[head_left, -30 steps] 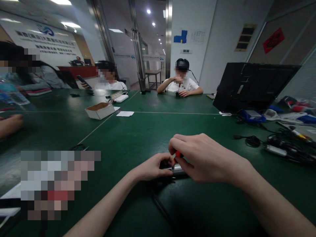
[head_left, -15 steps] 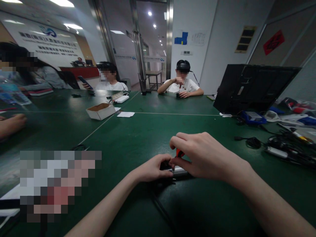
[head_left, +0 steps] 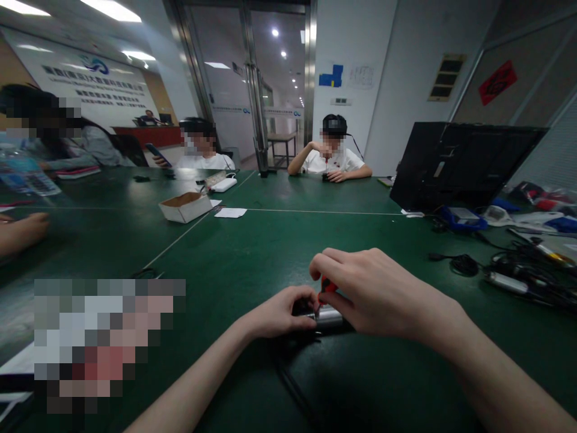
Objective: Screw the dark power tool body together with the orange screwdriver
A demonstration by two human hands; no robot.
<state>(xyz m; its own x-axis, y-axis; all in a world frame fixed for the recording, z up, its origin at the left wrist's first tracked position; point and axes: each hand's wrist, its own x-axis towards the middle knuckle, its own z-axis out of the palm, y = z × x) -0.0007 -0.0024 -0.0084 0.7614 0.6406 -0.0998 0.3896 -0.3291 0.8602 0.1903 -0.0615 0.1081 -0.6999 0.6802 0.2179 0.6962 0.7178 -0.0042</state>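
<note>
On the green table in front of me lies a silver metal cylinder (head_left: 330,317). My left hand (head_left: 288,310) is closed around its left end, thumb along the near side. My right hand (head_left: 360,288) pinches the red-and-black handle of a screwdriver (head_left: 327,288), held upright over the cylinder. The screwdriver's lower end meets the cylinder beside my left fingertips; its tip is too small to make out. A dark cable (head_left: 291,385) runs from beneath my left hand toward the table's near edge.
Coiled black cables with a silver-barrelled tool (head_left: 507,281) lie to the right, near a large black screen (head_left: 464,165). An open white box (head_left: 186,207) and a paper slip (head_left: 231,213) sit ahead. Other people sit around the table; one hand (head_left: 24,231) rests at far left.
More of the red-and-black handle shows between my right fingers, which have shifted slightly on it. My left hand stays on the cylinder. The whole view has moved down a little.
</note>
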